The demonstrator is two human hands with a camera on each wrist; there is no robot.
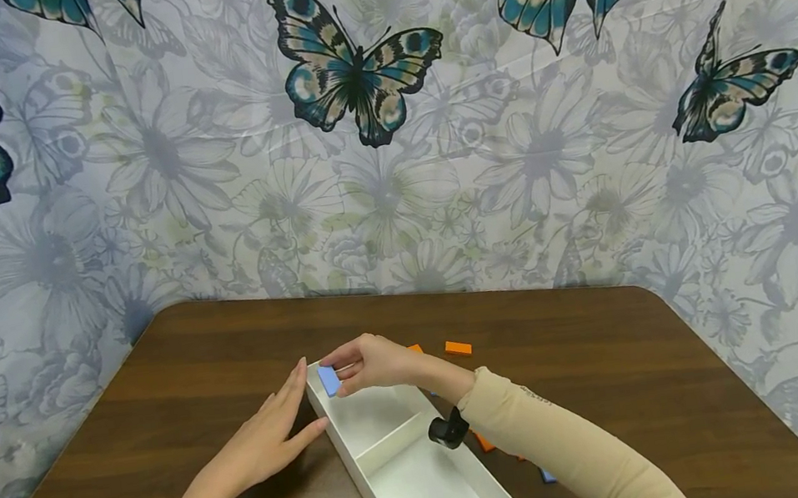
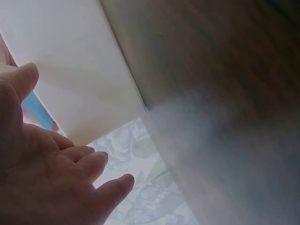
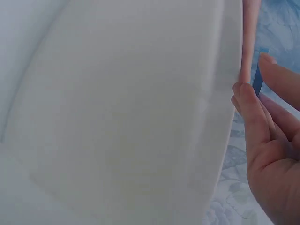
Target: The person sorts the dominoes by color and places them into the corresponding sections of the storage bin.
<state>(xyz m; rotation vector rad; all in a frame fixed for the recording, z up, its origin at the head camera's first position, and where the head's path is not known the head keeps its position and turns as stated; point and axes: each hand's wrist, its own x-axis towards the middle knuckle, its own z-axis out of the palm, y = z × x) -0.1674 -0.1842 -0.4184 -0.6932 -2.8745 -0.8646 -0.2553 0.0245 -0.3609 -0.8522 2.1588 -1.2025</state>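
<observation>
My left hand [image 1: 268, 436] is at the white box's [image 1: 394, 443] left wall, fingers extended, grasping nothing, probably steadying it. At the box's far-left corner is the blue block [image 1: 329, 381], pinched by my right hand [image 1: 378, 364], likely for control; I can't tell whether it touches the box. Rightward, my sleeve [image 1: 569, 445] partly blocks my view of loose pieces [image 1: 547, 476] on the table [image 1: 610, 356]; an orange block [image 1: 458, 348] lies beyond.
</observation>
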